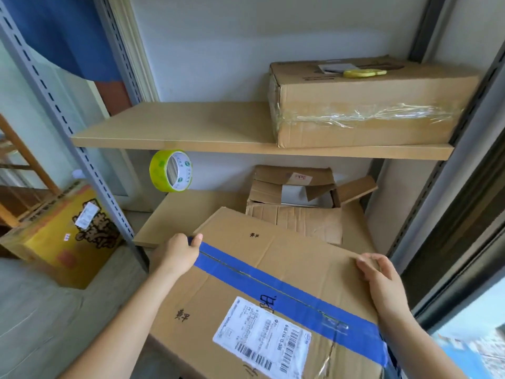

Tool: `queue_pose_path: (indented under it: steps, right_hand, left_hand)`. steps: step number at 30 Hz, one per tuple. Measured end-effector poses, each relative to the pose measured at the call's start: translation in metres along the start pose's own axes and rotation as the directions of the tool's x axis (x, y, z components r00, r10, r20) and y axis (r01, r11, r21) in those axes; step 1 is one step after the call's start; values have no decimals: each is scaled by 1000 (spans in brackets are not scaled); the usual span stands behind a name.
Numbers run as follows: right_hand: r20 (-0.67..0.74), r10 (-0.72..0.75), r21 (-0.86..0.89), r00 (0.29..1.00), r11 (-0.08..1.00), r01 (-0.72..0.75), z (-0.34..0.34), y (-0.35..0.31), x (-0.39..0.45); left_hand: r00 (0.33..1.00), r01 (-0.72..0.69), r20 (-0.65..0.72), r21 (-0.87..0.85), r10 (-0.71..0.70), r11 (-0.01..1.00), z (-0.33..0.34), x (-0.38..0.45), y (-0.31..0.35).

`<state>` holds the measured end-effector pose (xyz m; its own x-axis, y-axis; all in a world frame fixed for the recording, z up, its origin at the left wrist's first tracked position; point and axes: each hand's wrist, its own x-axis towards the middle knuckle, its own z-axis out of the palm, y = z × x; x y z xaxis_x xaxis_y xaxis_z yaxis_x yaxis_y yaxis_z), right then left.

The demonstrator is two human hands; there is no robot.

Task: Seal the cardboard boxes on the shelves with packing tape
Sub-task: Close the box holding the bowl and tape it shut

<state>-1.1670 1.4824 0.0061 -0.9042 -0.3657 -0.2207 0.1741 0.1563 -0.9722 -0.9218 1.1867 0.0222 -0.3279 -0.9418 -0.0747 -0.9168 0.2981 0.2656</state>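
Gripping a large cardboard box (246, 291) at two of its edges, a person steadies it in front of a metal shelving unit (90, 170); the left hand (179, 253) curls over the far left edge, thumb and fingers closing on the end of a blue tape strip (273, 285) that runs along the box's centre seam, while the right hand (378, 280) bends its fingers over the right edge of the lid. A white shipping label (262, 340) with barcodes sits on the near flap, its print too small to read, and the box's near end is cut off by the bottom of the view. Behind it, on the lower shelf (191, 212), stands a smaller box (297, 206) with its flaps open and crumpled, its contents hard to make out. A yellow-green roll of packing tape (171, 170) shows just under the front edge of the upper shelf (169, 127); what holds it there cannot be seen. On that upper shelf at the right lies a long carton (366, 102) wrapped around its middle with clear tape, and a pair of yellow-handled scissors (360, 73) rests on top, blades partly hidden. A yellow printed box (62, 236) sits on the floor to the left, beyond the shelf upright.
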Motion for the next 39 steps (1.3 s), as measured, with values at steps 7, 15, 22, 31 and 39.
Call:
queue_pose_path:
  steps: [7, 15, 22, 31, 39]
  right_hand:
    - [-233, 19, 134, 972, 991, 12, 78, 39, -19]
    - [-343, -19, 1, 939, 1000, 20, 121, 50, -32]
    - [59, -204, -538, 977, 818, 203, 92, 19, -41]
    - [308, -142, -510, 941, 810, 289, 95, 15, -82]
    - [711, -453, -534, 538, 149, 832, 136, 13, -102]
  left_hand:
    - [997, -79, -10, -15, 79, 997, -1, 83, 10]
    - [965, -249, -86, -15, 247, 968, 1, 148, -12]
    - [993, -95, -43, 208, 106, 973, -12, 94, -39]
    - [990, 83, -15, -745, -140, 662, -21, -23, -84]
    - [968, -79, 228, -132, 108, 988, -36, -15, -89]
